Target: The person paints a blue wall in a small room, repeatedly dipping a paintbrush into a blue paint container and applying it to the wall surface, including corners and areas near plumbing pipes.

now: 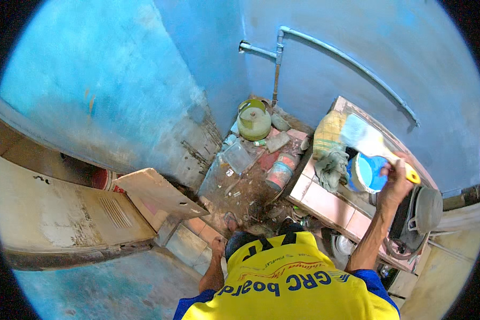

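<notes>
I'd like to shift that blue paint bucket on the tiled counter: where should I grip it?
Take the paint bucket by its rim, from above: it stands upright and open. A crumpled cloth crowds its left side, and the right hand holds a brush just over it.

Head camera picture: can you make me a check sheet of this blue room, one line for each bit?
Surface: tiled counter at right, dusty.
Job's things: brush, bristles pale blue; paint bucket under it.
Clutter: rag, green gas can, old tin, rubble on the floor.
Grips: right hand shut on the brush handle; left hand low by the leg, holds nothing seen.
Cables: nothing seen; a pipe runs along the wall.
Surroundings: blue walls, loose board.
</notes>
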### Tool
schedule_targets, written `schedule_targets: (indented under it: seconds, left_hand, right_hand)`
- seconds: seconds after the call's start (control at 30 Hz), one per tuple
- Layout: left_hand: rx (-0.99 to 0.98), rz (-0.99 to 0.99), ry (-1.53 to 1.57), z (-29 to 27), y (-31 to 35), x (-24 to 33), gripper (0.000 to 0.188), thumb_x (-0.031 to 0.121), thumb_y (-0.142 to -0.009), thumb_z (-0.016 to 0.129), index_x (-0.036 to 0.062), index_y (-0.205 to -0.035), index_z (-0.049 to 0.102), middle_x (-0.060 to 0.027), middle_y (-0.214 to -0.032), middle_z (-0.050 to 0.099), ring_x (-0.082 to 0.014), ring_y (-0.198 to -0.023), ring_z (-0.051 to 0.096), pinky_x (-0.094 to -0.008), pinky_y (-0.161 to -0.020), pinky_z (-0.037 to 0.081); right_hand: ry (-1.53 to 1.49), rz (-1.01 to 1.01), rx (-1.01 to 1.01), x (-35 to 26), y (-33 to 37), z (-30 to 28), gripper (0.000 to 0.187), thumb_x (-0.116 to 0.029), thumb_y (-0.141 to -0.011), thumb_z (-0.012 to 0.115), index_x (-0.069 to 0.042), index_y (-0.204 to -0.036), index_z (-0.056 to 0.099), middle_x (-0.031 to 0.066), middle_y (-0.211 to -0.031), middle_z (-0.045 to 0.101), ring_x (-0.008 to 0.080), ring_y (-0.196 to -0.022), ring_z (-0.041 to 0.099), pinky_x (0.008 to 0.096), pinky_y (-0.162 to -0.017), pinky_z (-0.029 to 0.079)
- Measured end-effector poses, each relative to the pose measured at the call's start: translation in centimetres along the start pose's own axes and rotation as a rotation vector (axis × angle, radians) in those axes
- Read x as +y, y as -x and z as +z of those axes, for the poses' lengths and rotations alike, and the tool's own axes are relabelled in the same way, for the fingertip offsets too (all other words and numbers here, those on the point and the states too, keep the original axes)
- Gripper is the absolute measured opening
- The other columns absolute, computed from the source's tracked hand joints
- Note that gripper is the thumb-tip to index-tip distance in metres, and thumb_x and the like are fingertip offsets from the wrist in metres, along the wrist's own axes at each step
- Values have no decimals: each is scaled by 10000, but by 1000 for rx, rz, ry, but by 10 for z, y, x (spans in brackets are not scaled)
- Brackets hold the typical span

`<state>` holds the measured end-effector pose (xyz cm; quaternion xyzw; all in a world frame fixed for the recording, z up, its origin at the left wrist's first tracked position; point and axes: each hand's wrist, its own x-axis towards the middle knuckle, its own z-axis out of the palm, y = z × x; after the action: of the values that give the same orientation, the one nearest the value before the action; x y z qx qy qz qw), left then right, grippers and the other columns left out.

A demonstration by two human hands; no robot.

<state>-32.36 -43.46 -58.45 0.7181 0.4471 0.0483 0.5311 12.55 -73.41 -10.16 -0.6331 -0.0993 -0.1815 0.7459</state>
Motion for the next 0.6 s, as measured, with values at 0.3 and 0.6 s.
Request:
schedule_targets:
  seconds: [0.3, 0.6]
  left_hand:
    - [-1, -336, 387, 28, 37, 10, 84, 124, -885, 590, 75, -833, 547, -13, -719, 539, -120, -632, 497, -276, -583, 424]
    - [-39, -347, 178, 38, 44, 43, 116, 164, -942, 547, 54, -917, 574, -9, -775, 537, -135, -714, 508, -290, -685, 455]
  right_hand:
    - [697, 61, -133, 54, -60, -110, 264, -274, -878, 635, -13, -842, 657, 33, -637, 614, 121, -547, 581, 284, -508, 454]
    - [1045, 249, -366, 249, -112, -186, 322, -294, -832, 638, 14, -746, 671, 110, -608, 645, 178, -507, 635, 330, -481, 522]
